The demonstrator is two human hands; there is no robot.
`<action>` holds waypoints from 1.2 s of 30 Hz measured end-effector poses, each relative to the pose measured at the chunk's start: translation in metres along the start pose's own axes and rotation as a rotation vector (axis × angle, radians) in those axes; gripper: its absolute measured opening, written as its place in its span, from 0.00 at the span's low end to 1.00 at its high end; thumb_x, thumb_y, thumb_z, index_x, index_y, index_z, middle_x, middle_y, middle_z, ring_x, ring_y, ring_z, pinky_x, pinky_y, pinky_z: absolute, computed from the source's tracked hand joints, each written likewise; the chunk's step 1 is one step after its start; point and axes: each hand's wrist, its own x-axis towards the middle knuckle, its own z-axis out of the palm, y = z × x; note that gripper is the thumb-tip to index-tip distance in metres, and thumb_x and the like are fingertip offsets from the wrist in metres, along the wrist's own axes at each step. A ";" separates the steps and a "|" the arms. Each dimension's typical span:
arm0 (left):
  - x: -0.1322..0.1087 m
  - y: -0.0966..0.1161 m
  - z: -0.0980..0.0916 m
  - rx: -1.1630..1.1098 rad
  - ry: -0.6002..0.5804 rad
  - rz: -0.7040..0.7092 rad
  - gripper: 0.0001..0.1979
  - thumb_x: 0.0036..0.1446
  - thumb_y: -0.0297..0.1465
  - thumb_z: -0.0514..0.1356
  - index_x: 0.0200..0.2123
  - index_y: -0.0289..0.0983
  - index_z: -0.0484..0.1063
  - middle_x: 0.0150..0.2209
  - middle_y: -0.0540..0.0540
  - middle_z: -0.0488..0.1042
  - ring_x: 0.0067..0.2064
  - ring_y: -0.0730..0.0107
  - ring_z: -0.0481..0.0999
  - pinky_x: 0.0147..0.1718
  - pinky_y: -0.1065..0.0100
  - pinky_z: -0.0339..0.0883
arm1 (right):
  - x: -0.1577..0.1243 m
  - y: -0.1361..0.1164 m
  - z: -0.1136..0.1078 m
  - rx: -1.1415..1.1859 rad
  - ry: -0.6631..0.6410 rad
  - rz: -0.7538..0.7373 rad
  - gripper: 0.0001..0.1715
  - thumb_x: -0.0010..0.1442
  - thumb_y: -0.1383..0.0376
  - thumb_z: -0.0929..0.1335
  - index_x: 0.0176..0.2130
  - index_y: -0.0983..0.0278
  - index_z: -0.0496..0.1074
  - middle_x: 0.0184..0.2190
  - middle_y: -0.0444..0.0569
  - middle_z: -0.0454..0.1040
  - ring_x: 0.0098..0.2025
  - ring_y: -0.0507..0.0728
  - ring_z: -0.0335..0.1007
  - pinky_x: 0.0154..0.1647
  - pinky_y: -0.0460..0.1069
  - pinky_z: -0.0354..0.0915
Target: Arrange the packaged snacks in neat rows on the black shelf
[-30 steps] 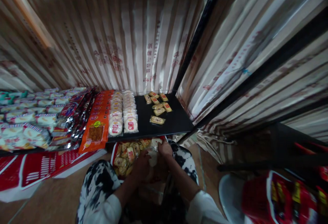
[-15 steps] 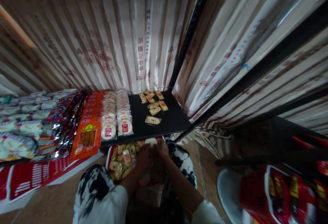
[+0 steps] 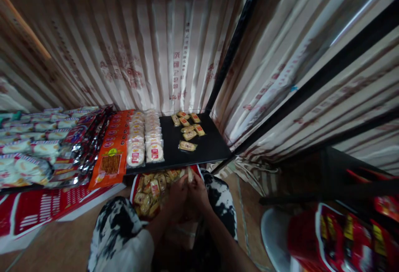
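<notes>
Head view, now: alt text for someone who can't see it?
Bare left hand and bare right hand hold a small pale item at a red, white-rimmed box of yellow plastic-wrapped snacks. Beyond, a flat black shelf carries small yellow packets, rows of round white wrapped crackers and a flat orange bag.

Shop, apparently: snack packets (image 3: 110, 162) rowed along black shelf (image 3: 210, 145).

Black shelf (image 3: 213, 141) – orange pack (image 3: 111, 162), yellow packets (image 3: 187, 145)

On shelf (image 3: 215, 144): packs (image 3: 189, 135) right of crackers (image 3: 153, 136), bag (image 3: 112, 147) left. More packs (image 3: 155, 187) in tub (image 3: 133, 187) below front edge, between knees (image 3: 116, 218).
</notes>
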 end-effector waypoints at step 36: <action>-0.073 0.022 -0.151 -0.719 0.041 -0.058 0.23 0.47 0.44 0.61 0.42 0.34 0.72 0.42 0.42 0.76 0.43 0.62 0.74 0.37 0.68 0.67 | -0.033 -0.126 0.021 0.373 -0.398 0.135 0.16 0.46 0.55 0.69 0.32 0.63 0.68 0.23 0.42 0.71 0.24 0.51 0.66 0.23 0.45 0.63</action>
